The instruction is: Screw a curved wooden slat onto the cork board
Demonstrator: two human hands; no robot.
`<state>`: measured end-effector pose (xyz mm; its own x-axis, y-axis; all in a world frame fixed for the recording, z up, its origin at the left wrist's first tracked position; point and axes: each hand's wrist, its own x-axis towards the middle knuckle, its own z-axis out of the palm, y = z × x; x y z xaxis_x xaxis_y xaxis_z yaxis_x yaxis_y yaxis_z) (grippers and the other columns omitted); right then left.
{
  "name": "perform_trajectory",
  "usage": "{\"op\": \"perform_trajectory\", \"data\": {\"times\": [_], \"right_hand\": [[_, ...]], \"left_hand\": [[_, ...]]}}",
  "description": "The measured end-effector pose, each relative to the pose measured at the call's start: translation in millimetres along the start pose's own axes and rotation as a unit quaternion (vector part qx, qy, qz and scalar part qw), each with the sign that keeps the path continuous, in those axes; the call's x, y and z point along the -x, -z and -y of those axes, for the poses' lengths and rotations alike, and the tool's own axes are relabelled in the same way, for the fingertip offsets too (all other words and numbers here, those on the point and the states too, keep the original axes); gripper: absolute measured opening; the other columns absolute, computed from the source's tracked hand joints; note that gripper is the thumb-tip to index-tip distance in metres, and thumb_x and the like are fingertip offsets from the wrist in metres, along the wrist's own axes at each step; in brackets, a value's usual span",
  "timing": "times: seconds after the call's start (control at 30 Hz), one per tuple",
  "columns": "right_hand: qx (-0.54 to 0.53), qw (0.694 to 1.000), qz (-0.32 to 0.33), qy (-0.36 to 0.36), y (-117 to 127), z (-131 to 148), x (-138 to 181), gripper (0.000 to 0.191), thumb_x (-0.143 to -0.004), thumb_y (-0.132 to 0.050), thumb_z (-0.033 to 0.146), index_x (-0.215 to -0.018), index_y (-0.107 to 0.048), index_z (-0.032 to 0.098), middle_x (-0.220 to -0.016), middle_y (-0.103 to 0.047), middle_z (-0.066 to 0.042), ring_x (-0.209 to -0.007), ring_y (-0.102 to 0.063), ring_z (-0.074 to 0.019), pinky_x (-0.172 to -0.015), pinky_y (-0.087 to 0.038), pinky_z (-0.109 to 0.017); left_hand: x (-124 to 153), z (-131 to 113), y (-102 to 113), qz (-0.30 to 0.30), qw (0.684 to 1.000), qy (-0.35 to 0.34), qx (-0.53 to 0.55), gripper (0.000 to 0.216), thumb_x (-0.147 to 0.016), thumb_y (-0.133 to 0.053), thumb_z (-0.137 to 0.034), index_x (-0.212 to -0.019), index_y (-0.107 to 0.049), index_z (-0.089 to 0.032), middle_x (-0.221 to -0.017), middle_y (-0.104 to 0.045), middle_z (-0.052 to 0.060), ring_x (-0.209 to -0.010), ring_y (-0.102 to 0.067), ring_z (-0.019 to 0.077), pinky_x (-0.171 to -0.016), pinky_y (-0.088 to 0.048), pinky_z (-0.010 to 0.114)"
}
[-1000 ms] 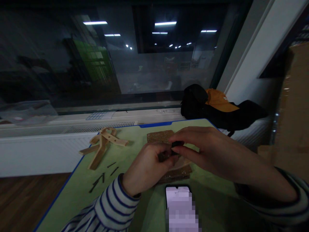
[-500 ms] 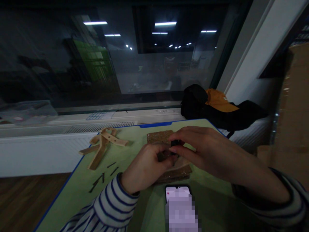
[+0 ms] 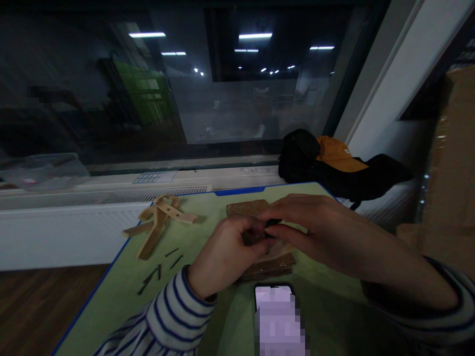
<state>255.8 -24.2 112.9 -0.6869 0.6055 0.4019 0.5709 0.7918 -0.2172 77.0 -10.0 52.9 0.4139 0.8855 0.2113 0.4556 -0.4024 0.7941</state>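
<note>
My right hand [image 3: 315, 230] reaches in from the right, its thumb and fingers closed on a small black object [image 3: 273, 222]. Just to the left, my left hand [image 3: 228, 257] is curled with fingertips drawn together; what it holds is hidden in shadow behind the fingers. A pale wooden piece [image 3: 279, 251] shows under both hands, partly covered. Beneath it lie brown, film-wrapped blocks [image 3: 247, 207], with shiny edges visible in front of and behind the hands.
Curved wooden strips with holes [image 3: 159, 222] lie in a pile at the table's left, with several dark screws [image 3: 159, 272] nearer me. A phone [image 3: 278, 321] lies at the front. A black bag [image 3: 300, 153] and an orange cap [image 3: 341, 153] rest by the window.
The black object in my right hand has tilted from upright to a lower, more slanted position. My left hand stays almost in place.
</note>
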Motion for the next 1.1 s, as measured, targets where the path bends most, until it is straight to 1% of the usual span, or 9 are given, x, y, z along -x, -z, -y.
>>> {"op": "perform_trajectory", "data": {"times": [0.17,0.33,0.43,0.53,0.7,0.77,0.93,1.0,1.1], "right_hand": [[0.013,1.000,-0.008,-0.008,-2.4,-0.6,-3.0,0.019,-0.089,-0.051,0.023,-0.105,-0.060,0.019,-0.100,-0.067,0.000,-0.091,-0.059,-0.0129,-0.081,-0.042,-0.023],[0.033,0.999,-0.013,-0.010,-3.4,-0.4,-3.8,0.013,-0.088,-0.052,0.024,-0.097,-0.060,0.018,-0.089,-0.066,0.000,-0.083,-0.059,-0.0142,-0.076,-0.043,-0.025],[0.049,0.999,-0.016,-0.013,-3.8,0.0,-2.8,0.012,-0.088,-0.053,0.024,-0.095,-0.059,0.018,-0.088,-0.065,-0.001,-0.081,-0.059,-0.0158,-0.074,-0.043,-0.028],[0.058,0.998,-0.018,-0.016,-4.6,-0.1,-3.1,0.012,-0.088,-0.053,0.024,-0.094,-0.059,0.017,-0.087,-0.065,-0.002,-0.080,-0.059,-0.0165,-0.072,-0.043,-0.029],[0.047,0.998,-0.018,-0.024,-5.6,-0.4,-3.9,0.012,-0.087,-0.053,0.024,-0.094,-0.060,0.017,-0.085,-0.065,-0.001,-0.079,-0.059,-0.0158,-0.072,-0.044,-0.028],[0.042,0.999,-0.018,-0.023,-5.5,-0.5,-2.8,0.015,-0.087,-0.054,0.025,-0.098,-0.060,0.017,-0.088,-0.066,-0.001,-0.081,-0.060,-0.0153,-0.073,-0.044,-0.027],[0.027,1.000,-0.005,0.000,-2.7,-1.0,-0.7,0.029,-0.087,-0.054,0.024,-0.116,-0.055,0.021,-0.109,-0.064,0.000,-0.098,-0.058,-0.0139,-0.084,-0.042,-0.025],[0.013,1.000,-0.001,0.001,-1.8,-1.3,-1.0,0.027,-0.088,-0.052,0.021,-0.114,-0.056,0.022,-0.109,-0.065,0.001,-0.096,-0.058,-0.0127,-0.084,-0.042,-0.024],[0.004,1.000,-0.004,-0.006,-1.8,-2.0,-1.9,0.020,-0.088,-0.052,0.021,-0.106,-0.060,0.021,-0.102,-0.067,0.001,-0.090,-0.060,-0.0126,-0.080,-0.042,-0.023]], "left_hand": [[0.3,-3.5,1.9,-0.019,1.000,-0.008,-0.012,0.009,-0.075,-0.061,-0.024,-0.080,-0.066,-0.018,-0.075,-0.070,-0.002,-0.067,-0.062,0.0138,-0.061,-0.045,0.024],[0.3,-5.8,2.8,-0.001,1.000,-0.009,0.013,0.013,-0.077,-0.058,-0.021,-0.084,-0.068,-0.019,-0.080,-0.070,-0.001,-0.073,-0.063,0.0147,-0.064,-0.046,0.024],[-0.2,-5.6,2.9,0.010,1.000,-0.016,0.025,0.016,-0.078,-0.056,-0.020,-0.087,-0.068,-0.019,-0.083,-0.070,-0.001,-0.075,-0.062,0.0146,-0.066,-0.047,0.024],[-0.4,-3.9,1.9,0.013,1.000,-0.020,0.020,0.016,-0.077,-0.055,-0.019,-0.088,-0.067,-0.019,-0.082,-0.070,-0.002,-0.072,-0.062,0.0140,-0.064,-0.046,0.023],[-0.1,-1.8,0.0,-0.007,1.000,-0.019,0.004,0.013,-0.076,-0.058,-0.022,-0.085,-0.067,-0.021,-0.078,-0.069,-0.003,-0.068,-0.061,0.0131,-0.060,-0.045,0.023],[0.5,-1.8,0.2,-0.003,1.000,-0.025,0.012,0.012,-0.077,-0.057,-0.020,-0.084,-0.066,-0.021,-0.079,-0.070,-0.003,-0.070,-0.062,0.0130,-0.063,-0.045,0.023],[1.9,-0.8,0.6,0.011,1.000,-0.010,0.013,0.013,-0.079,-0.055,-0.023,-0.085,-0.066,-0.018,-0.080,-0.069,0.000,-0.072,-0.062,0.0149,-0.061,-0.046,0.025],[1.6,-0.3,0.3,0.013,1.000,-0.006,0.008,0.014,-0.079,-0.056,-0.025,-0.087,-0.066,-0.019,-0.080,-0.070,0.000,-0.070,-0.062,0.0150,-0.060,-0.045,0.025],[0.4,-0.1,-0.3,0.000,1.000,-0.015,0.000,0.012,-0.078,-0.058,-0.024,-0.086,-0.066,-0.020,-0.080,-0.070,-0.001,-0.069,-0.062,0.0140,-0.061,-0.045,0.025]]}}
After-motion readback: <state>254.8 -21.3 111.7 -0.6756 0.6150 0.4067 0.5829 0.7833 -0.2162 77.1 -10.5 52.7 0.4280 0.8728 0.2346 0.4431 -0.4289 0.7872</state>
